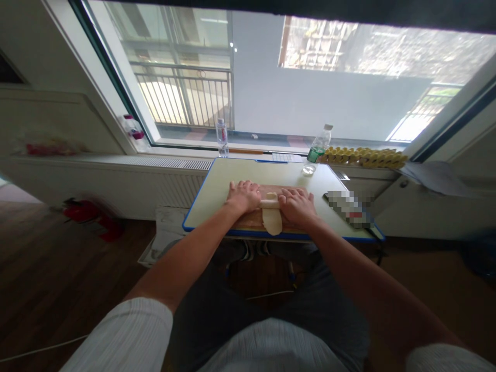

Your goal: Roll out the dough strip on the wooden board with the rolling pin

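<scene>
A pale rolling pin (268, 204) lies crosswise over a strip of flattened dough (273, 222). My left hand (244, 196) rests over the pin's left end, with its fingers bent across it. On the other end is my right hand (296, 202), its fingers also over the pin. The dough hangs toward me from under the pin, and a short bit shows beyond it. Beneath both lies a brown wooden board (250, 222) near the table's front edge. My palms hide the ends of the pin.
The small table (209, 194) has a blue rim. A clear cup (309, 170) stands at its back right, and a blurred-out flat object (349, 209) lies to the right. On the sill are a water bottle (222, 138), a green-labelled bottle (321, 143) and a yellow row of objects (362, 156).
</scene>
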Demonstrator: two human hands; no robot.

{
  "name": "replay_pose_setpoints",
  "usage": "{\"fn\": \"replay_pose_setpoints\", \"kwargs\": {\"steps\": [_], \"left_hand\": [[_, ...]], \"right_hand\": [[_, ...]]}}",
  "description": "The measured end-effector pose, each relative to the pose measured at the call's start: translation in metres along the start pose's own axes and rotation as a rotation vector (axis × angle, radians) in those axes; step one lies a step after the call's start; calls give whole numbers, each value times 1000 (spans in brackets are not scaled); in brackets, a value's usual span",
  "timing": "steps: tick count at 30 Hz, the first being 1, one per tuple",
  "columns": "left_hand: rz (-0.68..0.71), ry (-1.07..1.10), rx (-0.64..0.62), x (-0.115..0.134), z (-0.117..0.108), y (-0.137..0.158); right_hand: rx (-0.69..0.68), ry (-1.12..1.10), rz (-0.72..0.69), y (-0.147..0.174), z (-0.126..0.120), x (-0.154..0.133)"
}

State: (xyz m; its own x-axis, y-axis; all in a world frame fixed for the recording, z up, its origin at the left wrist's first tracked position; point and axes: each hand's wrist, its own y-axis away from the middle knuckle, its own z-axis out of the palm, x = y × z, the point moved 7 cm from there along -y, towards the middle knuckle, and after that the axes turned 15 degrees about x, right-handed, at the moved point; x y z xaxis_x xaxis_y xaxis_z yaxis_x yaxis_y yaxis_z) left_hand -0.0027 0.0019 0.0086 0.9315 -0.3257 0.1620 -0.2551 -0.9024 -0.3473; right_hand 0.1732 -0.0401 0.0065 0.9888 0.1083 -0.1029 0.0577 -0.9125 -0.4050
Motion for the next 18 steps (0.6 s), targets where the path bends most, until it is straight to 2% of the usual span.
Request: {"fn": "replay_pose_setpoints", "kwargs": {"steps": [5,8,14,18], "left_hand": [[32,-23,75,7,-5,8],[6,-14,82,6,-4,10],[-4,-6,-12,1,5,1],[-24,-2,-71,-2,11,-7]], "right_hand": [[-41,52,41,-22,4,0],[-51,59,-14,-31,9,-8],[-29,65,-178,-33,17,-16],[-38,41,-143,-35,19,-12]]}}
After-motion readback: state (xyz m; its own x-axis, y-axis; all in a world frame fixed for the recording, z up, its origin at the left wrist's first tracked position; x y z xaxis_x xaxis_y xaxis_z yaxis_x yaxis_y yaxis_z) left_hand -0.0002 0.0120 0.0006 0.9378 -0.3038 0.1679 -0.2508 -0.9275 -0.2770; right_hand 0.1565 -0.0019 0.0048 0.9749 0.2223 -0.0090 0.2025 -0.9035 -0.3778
